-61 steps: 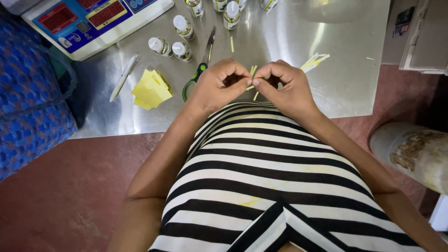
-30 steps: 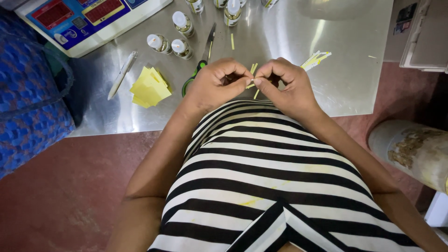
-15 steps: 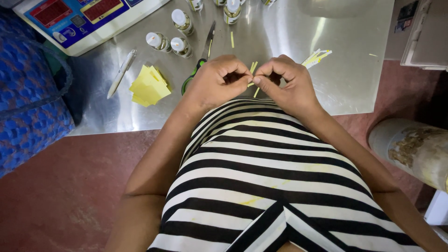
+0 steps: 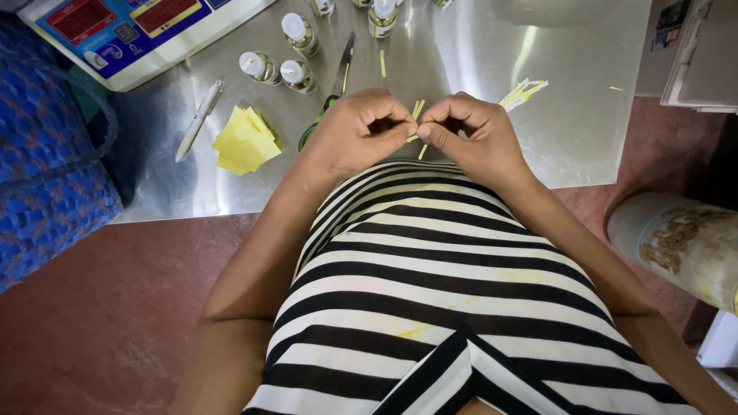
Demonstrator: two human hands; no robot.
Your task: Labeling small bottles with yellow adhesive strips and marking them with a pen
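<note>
Taking the pair of scissors (image 4: pixel 332 84) as the landmark and reading left to right, the blue-faced weighing scale (image 4: pixel 138 31) sits far to the upper left of it on the steel table (image 4: pixel 584 115), the white pen (image 4: pixel 198 121) lies to its left, and the stack of yellow paper squares (image 4: pixel 244 141) rests between the pen and the scissors' green handles. Small white-capped vials (image 4: pixel 278 69) stand just left of the blade, with more of them above its tip. The person's left hand (image 4: pixel 355 132) is curled over the handles, thumb and forefinger pinched shut on a thin yellow paper strip (image 4: pixel 416 123); the right hand (image 4: pixel 470 134), just right of the scissors, pinches the same strip from the other side, so the strip hangs between the two sets of fingertips, above the table edge and close to the striped shirt. Farther right of the scissors lies a small bundle of cut yellow strips (image 4: pixel 521 92), and one loose strip (image 4: pixel 382 63) lies just right of the blade. The main risk appears to be the strip itself: it looks flimsy, and uneven pulling from the two pinches could tear or crease it. A slip of either grip would likely drop it off the table edge toward the lap or the red floor, where so narrow a piece would be hard to find. The left wrist also sits close to the scissors, and a careless sweep could nudge them into the nearby vials and tip one over.
</note>
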